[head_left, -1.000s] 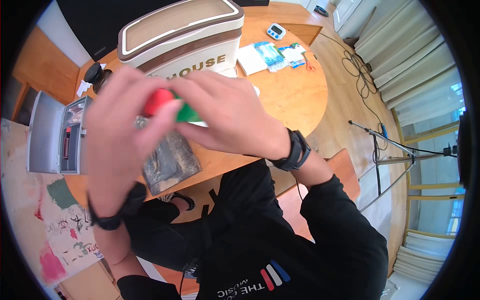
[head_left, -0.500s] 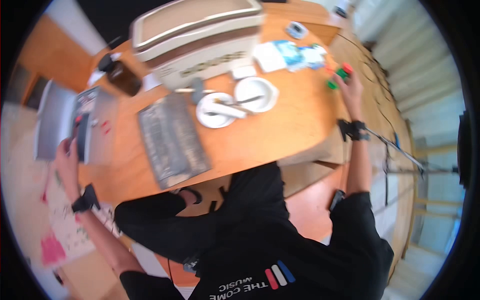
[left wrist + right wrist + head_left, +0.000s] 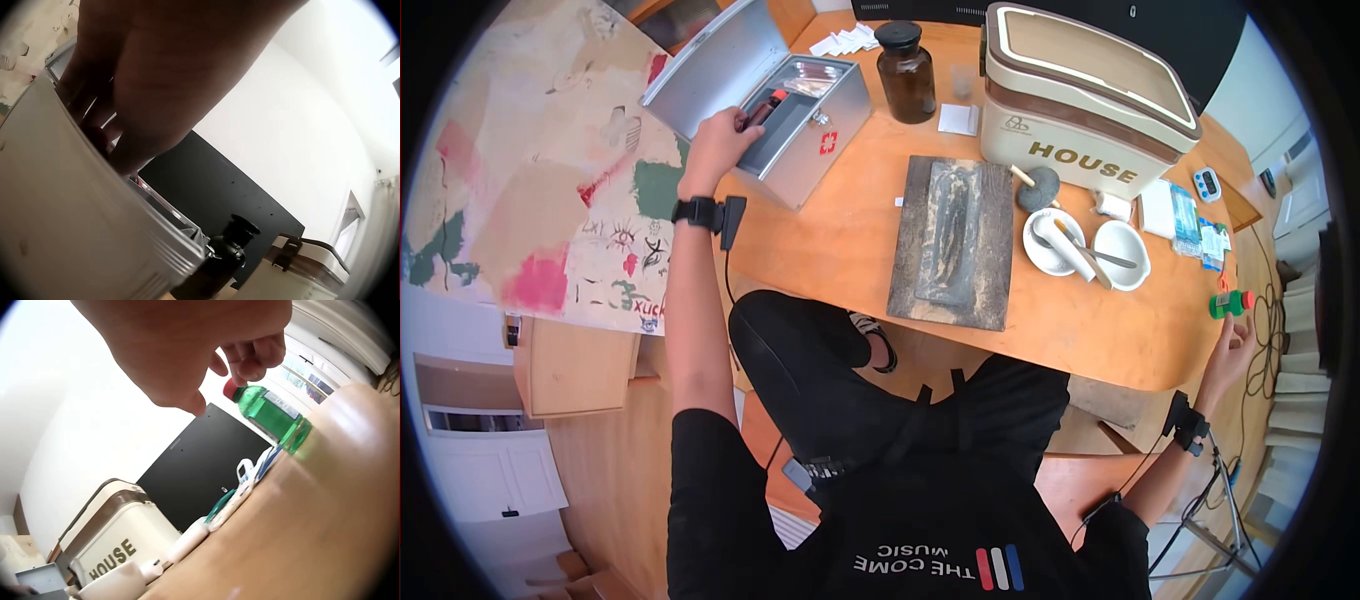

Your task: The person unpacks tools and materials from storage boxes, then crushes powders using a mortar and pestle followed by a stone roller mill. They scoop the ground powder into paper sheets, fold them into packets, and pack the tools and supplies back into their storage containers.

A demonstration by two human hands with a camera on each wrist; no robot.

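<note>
My left hand (image 3: 718, 148) reaches over the near wall of the open silver metal case (image 3: 795, 180). Its thumb and fingers pinch the lower end of a small dark brown bottle with a red cap (image 3: 768, 106) inside. In the left wrist view, the case's wall (image 3: 94, 206) hides part of the fingers. At the table's right edge, a small green bottle with a red cap (image 3: 269, 411) stands upright. Just beside it is my right hand (image 3: 1232, 345), fingers loosely bent and apart from thumb, fingertips close to the cap in the right wrist view.
A dark rectangular stone slab (image 3: 955, 240) lies mid-table. Right of it are a white dish (image 3: 1040, 262) with a pestle, a white bowl (image 3: 1128, 250) and a grey stone (image 3: 1038, 188). Behind stand a brown glass jar (image 3: 907, 75) and a cream HOUSE box (image 3: 1090, 150).
My hands have parted. The right one carried the green bottle to the table's right edge and let go; the left moved to the case and took hold of the small brown bottle. My view swung left.
</note>
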